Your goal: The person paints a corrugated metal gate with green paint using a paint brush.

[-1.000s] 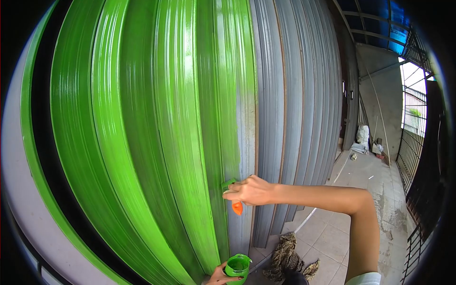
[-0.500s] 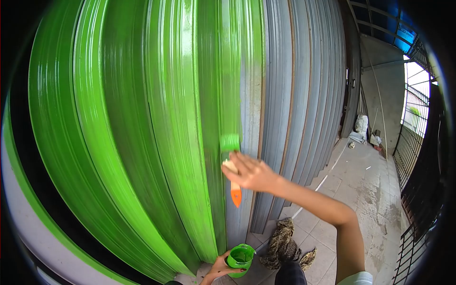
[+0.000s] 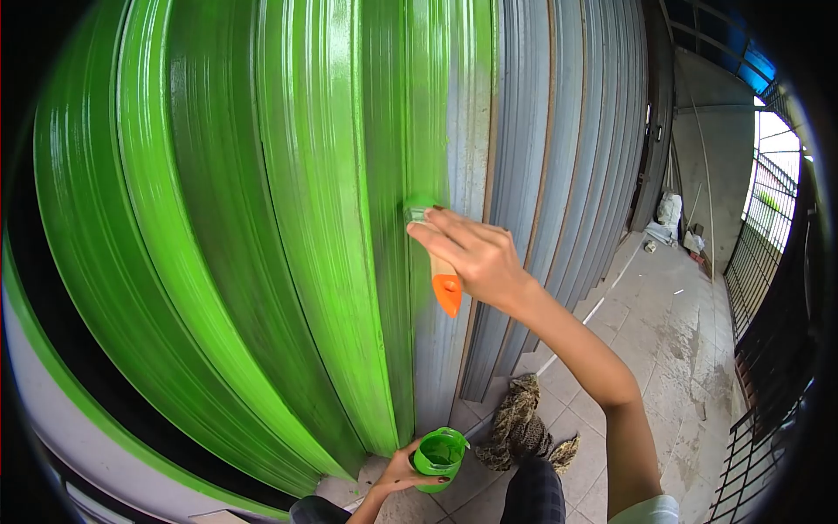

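My right hand (image 3: 478, 256) is closed around a paintbrush (image 3: 447, 290) with an orange-tipped wooden handle. The green-covered bristles press on the ribbed metal panel (image 3: 425, 157), at the border of fresh green paint and bare grey metal. Low in the view, my left hand (image 3: 406, 470) wraps round a small green paint pot (image 3: 439, 454), with wet green paint inside and on its rim. Most of the panel to the left is glossy green; the folds to the right (image 3: 567, 175) are grey.
A patterned cloth (image 3: 515, 425) lies on the tiled floor (image 3: 650, 323) beside my knees. At the far right stand a dark metal grille (image 3: 751, 279) and a concrete wall (image 3: 717, 166), with white bags (image 3: 669, 214) near its base.
My right hand and the brush have moved up the panel, and the green now reaches lower along the grey strip. My left hand and the pot have shifted slightly; the view has tilted a little.
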